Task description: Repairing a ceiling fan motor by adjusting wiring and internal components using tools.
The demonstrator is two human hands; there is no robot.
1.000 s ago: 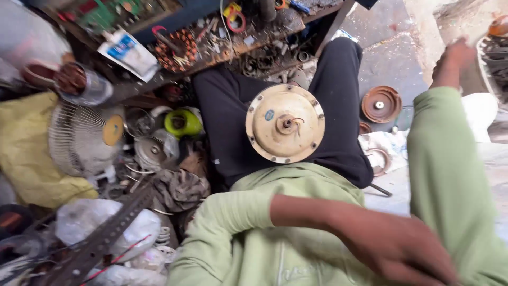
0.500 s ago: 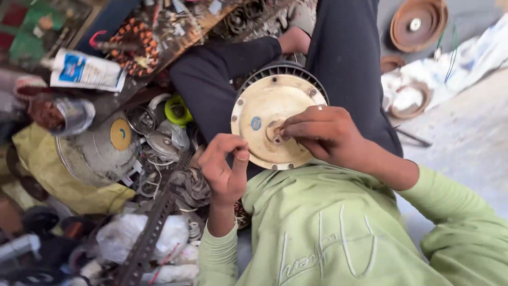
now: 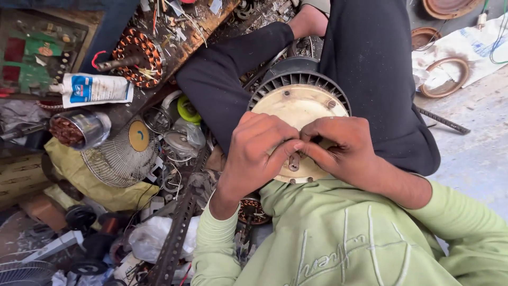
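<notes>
Far left: white squeeze tube with blue label (image 3: pixel 94 89), lying flat on the cluttered dark wooden worktop (image 3: pixel 177 45). Just right of it: copper-wound orange stator ring (image 3: pixel 138 58), tilted on the same worktop. Below the tube: shiny metal cup holding copper windings (image 3: pixel 79 130). Right of the cup: round wire fan guard with yellow centre disc (image 3: pixel 124 153), resting on a yellow cloth. Near left: perforated dark steel angle bar (image 3: pixel 177 241), running diagonally across loose parts.

Centre: left hand (image 3: pixel 254 156), fingers curled, grip pinched on the short metal shaft at the middle of the cream round motor cover plate with black finned rim (image 3: pixel 299 103). The plate lies face up on the lap, against the black trouser legs. Right hand (image 3: pixel 344 148), fingertips meeting the left at the same shaft, grip clenched on it.

Far right: rusty brown round metal covers (image 3: pixel 447 77), on the grey floor, well apart from the hands.
</notes>
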